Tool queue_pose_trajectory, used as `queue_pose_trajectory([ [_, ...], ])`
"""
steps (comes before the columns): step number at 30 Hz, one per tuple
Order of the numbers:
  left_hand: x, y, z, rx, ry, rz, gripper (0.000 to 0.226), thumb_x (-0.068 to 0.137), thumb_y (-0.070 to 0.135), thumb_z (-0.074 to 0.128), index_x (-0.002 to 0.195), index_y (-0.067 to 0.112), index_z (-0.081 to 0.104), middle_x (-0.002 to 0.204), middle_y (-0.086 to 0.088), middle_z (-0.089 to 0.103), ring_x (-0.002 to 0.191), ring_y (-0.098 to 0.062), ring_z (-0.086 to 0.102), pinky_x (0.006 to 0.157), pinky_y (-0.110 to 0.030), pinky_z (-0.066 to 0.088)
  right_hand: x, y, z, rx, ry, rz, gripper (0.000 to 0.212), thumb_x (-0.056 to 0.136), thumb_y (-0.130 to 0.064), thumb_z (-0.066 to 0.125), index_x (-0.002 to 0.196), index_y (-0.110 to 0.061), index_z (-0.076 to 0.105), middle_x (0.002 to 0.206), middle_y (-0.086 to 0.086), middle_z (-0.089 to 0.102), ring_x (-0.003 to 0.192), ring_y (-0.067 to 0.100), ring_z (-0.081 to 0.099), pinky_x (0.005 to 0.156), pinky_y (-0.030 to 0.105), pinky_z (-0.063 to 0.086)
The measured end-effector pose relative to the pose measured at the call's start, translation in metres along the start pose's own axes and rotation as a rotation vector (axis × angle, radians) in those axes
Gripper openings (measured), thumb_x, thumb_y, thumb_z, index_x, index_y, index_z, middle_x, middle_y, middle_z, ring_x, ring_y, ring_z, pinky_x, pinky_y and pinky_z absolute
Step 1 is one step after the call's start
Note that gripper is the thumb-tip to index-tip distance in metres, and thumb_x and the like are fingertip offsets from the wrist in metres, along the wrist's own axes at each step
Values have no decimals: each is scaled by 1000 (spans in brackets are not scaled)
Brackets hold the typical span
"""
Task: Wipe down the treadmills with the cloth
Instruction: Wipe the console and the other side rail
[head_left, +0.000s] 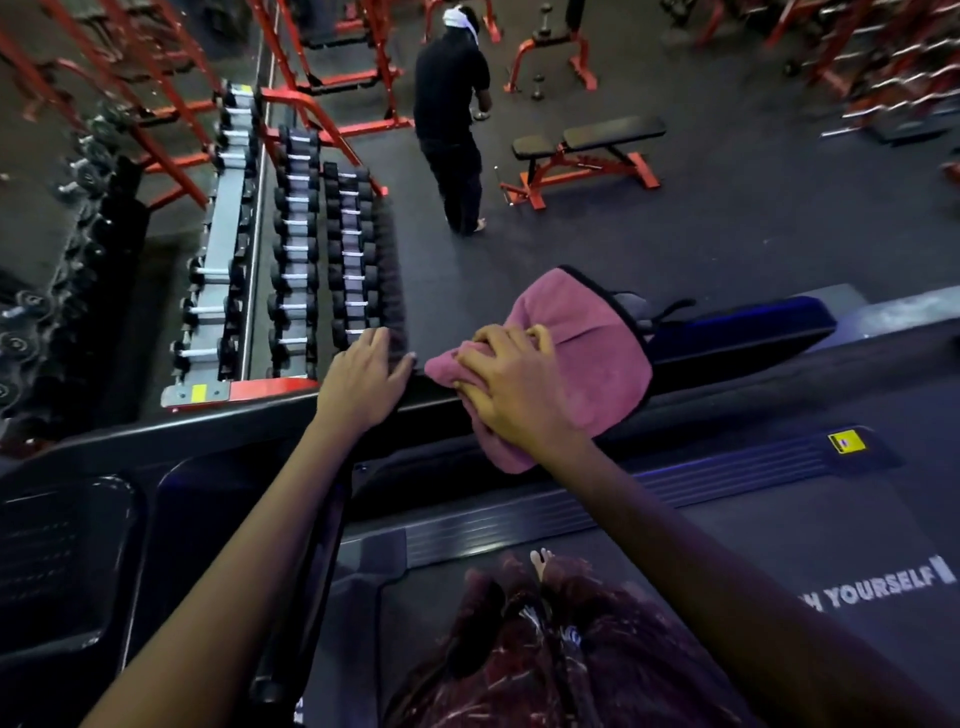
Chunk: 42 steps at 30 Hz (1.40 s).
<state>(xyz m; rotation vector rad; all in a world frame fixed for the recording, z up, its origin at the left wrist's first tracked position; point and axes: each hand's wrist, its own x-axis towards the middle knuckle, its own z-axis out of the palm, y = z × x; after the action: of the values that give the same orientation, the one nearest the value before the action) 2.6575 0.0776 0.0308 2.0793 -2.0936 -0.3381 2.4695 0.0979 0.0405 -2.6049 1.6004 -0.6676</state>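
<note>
A pink cloth (582, 332) with a dark hem lies bunched over the black side rail (208, 431) of the treadmill. My right hand (511, 384) presses down on the cloth, fingers curled into its folds. My left hand (366, 376) rests on the same rail just to the left of the cloth, fingers extended over the far edge, holding nothing. The dark treadmill belt (779, 525) with white lettering runs below my arms.
Beyond the rail stands a red rack of several dumbbells (296, 249). A person in black (452, 119) stands on the gym floor near a red bench (587, 156). The treadmill console tray (62, 561) is at lower left.
</note>
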Motion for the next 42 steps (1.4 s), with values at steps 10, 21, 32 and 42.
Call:
queue_pose_trajectory([
  [10,-3,0,0,-100,26,36,35,96,26,47,122,4,47,124,-17,54,112,-36,52,94,-44,37,-32,77,-27,4,28,22,31,77,-42,53,92,-22,71,97,1,65,90,23,59,78,33,25],
  [21,0,24,1,41,-16,139,36,97,31,43,117,2,53,119,-18,54,111,-36,52,96,-45,34,-21,71,-16,43,-11,-50,32,78,-44,52,93,-24,72,101,2,66,92,20,60,79,32,27],
  [32,15,92,25,9,-88,301,33,99,29,35,109,4,54,113,-12,54,100,-34,56,82,-43,41,-33,97,-21,16,80,89,31,76,-42,53,92,-24,71,98,-1,65,92,22,59,79,32,26],
  [42,13,95,34,20,-27,298,34,101,31,32,102,6,55,105,-8,58,96,-32,58,68,-36,36,-59,159,-50,24,78,263,38,73,-48,53,93,-21,72,101,2,65,100,25,57,83,31,24],
])
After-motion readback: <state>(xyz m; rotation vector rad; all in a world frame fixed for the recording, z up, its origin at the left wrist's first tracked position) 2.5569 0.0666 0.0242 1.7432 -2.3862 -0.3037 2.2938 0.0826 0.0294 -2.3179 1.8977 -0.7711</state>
